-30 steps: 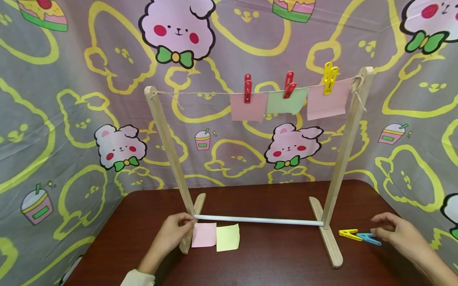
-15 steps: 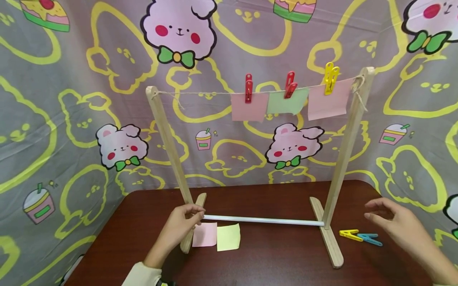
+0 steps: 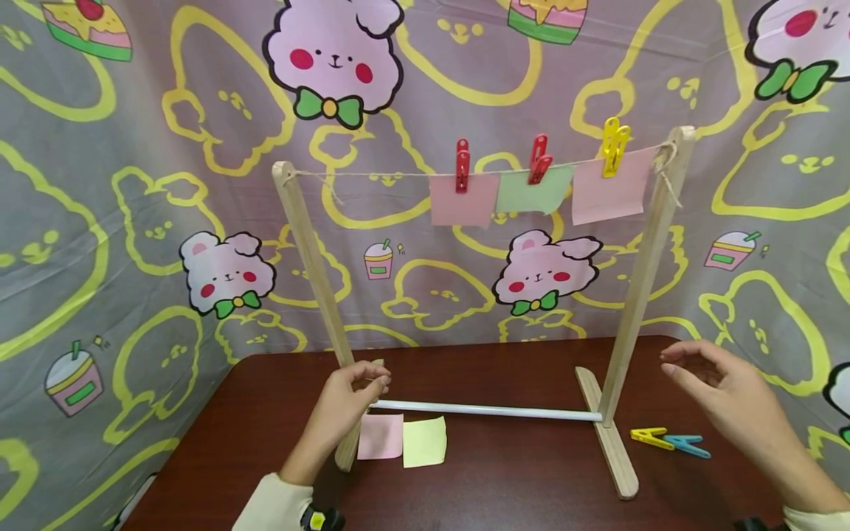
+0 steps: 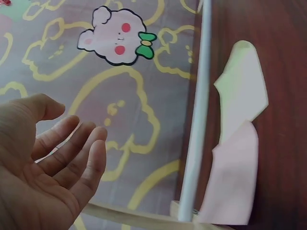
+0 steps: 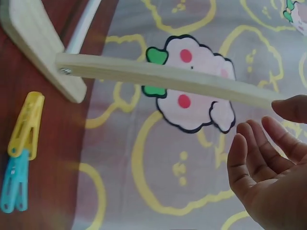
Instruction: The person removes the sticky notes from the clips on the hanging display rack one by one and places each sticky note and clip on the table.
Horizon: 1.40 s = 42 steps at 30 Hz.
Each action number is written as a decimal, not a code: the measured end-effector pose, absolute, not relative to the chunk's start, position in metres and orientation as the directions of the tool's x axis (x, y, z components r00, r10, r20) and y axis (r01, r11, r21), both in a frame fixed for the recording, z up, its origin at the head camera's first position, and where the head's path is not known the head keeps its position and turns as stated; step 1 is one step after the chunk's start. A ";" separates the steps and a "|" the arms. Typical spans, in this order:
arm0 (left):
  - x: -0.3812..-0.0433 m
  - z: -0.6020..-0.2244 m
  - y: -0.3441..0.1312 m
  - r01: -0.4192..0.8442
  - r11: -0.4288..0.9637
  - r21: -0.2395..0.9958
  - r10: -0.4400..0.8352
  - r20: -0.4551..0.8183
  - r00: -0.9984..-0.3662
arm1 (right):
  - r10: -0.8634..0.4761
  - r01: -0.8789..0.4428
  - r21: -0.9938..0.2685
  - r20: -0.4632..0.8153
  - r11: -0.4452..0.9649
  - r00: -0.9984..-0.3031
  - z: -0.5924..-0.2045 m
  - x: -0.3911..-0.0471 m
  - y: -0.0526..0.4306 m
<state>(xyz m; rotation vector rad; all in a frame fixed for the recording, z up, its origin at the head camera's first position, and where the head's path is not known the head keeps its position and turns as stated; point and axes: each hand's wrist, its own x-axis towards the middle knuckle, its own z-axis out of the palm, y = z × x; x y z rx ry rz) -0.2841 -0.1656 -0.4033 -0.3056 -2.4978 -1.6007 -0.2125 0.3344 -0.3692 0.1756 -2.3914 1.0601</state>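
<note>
My left hand point(image 3: 341, 405) hovers in front of the foot of the left post, fingers loosely bent around nothing. The left wrist view shows its palm with bare fingers point(image 4: 91, 163). Just below and right of it lie a pink sticky note point(image 3: 381, 436) and a yellow sticky note point(image 3: 425, 442), side by side on the table. My right hand point(image 3: 730, 398) is raised to the right of the right post, likewise holding nothing. Beneath it on the table lie a yellow clothespin point(image 3: 652, 438) and a blue clothespin point(image 3: 687, 445), end to end.
A wooden stand with a left post point(image 3: 312, 265), a right post point(image 3: 644, 287) and a white crossbar point(image 3: 485, 409) occupies the table point(image 3: 518, 479). From its string hang a pink note point(image 3: 458, 210), a green note point(image 3: 524, 195) and another pink note point(image 3: 598, 199), clipped by red and yellow clothespins.
Both hands have risen: the left moved up and right from near the pink note, the right up and left away from the blue clothespin. Notes and clothespins stay where they were.
</note>
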 end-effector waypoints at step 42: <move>-0.318 -0.252 -0.083 0.534 0.137 0.834 0.134 0.519 -0.845 | -0.074 -0.621 -0.582 0.696 0.525 -0.714 -0.278 -0.230 0.238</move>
